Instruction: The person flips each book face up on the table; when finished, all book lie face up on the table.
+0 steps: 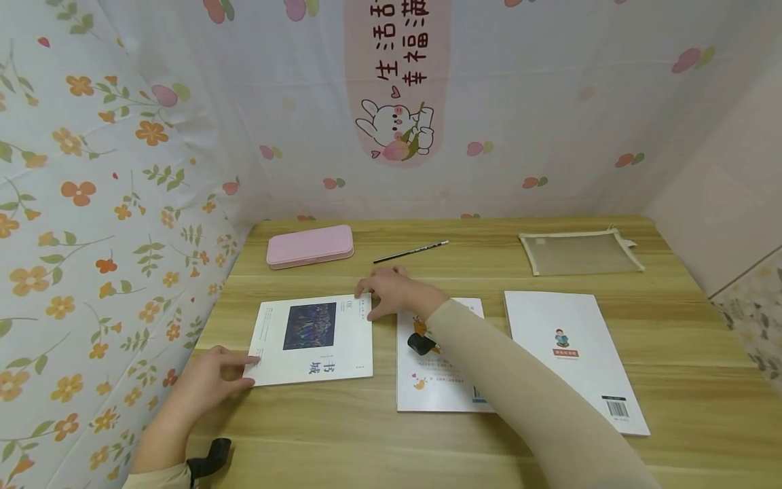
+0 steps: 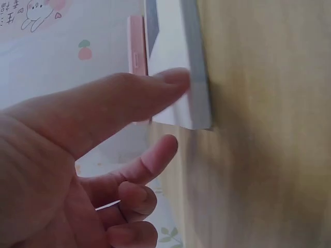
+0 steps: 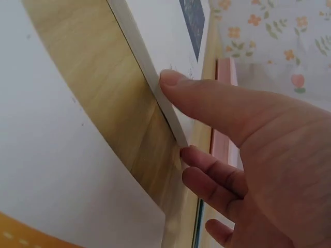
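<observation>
A white book with a dark picture and blue characters on its cover lies flat at the left of the table. At its near left corner is the left hand; the thumb touches the corner edge and the other fingers are loosely bent beside it. Reaching across, the right hand is at the far right corner. Its thumb rests along the cover's edge, and a fingertip is right at the corner. Under the right forearm lies a second book with orange cartoon figures, partly covered by the sleeve.
A third white book with a barcode lies at the right. Along the back are a pink pencil case, a black pencil and a mesh zip pouch. Patterned cloth hangs behind the wooden table and at its left.
</observation>
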Available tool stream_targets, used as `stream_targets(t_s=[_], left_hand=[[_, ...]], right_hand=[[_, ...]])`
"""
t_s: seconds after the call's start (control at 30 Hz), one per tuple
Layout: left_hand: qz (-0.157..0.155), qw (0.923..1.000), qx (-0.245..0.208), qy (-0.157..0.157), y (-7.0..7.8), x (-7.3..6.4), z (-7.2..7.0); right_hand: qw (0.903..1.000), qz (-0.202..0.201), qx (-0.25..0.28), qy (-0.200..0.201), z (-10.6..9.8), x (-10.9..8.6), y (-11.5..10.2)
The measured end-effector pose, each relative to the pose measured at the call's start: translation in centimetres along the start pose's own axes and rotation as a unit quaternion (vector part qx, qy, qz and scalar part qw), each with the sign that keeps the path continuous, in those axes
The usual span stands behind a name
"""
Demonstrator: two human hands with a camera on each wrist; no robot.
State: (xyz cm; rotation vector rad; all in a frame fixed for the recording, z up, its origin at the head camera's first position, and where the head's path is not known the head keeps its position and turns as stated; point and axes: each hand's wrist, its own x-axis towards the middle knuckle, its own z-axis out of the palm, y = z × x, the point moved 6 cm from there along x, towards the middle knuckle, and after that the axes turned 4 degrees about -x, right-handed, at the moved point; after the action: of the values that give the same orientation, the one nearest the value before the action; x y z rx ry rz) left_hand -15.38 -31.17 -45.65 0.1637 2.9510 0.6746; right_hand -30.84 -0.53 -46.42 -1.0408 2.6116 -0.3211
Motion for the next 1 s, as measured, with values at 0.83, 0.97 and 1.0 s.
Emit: stream_targets(t_s=[0.83,0.97,1.0], left_hand=[[0.115,0.9897,-0.066,-0.054,0.5,10.3,-1.7],[0.103,0.9909,-0.059,-0.064,0.3,11.0,-1.5],[0.101,0.9910,-0.056,-0.067,0.3,11.1,-1.5]], right_hand=[[0.9958,-0.068,-0.060,-0.005,2.8,-6.2,-6.9],[0.9952,-0.076,-0.061,-0.005,3.0,-6.5,-7.1],[0.9952,-0.078,-0.060,-0.004,3.0,-6.6,-7.1]])
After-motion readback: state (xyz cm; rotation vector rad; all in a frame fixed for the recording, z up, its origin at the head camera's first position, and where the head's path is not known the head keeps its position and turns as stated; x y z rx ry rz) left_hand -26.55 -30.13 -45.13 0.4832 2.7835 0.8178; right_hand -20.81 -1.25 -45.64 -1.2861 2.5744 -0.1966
